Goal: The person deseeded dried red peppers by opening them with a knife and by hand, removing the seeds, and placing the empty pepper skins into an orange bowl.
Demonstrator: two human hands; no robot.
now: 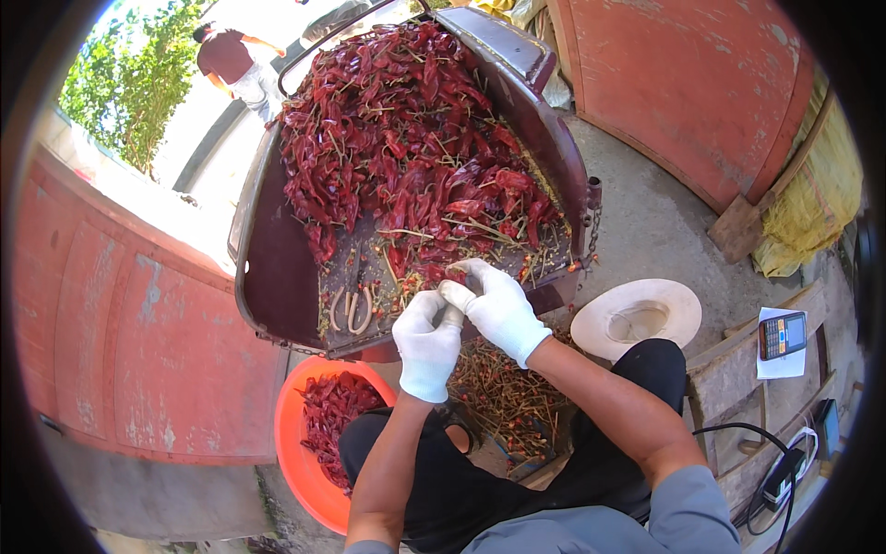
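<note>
Dried red peppers (397,138): heaped in cart bed (268,245), far of hands. Left hand (427,342), right hand (503,307): gloved, fingers bunched narrow, meeting; contents, cannot tell. Likely risks: thick gloves fumbling a pepper onto stalks (503,388) below; loose heap sliding nearward.

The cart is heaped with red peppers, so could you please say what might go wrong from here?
The red peppers slope toward the near edge of the cart, so some might slide off. The orange tub stands beside the left knee, which could nudge it. Stems lie heaped below that edge, so fallen peppers might get lost there.
</note>
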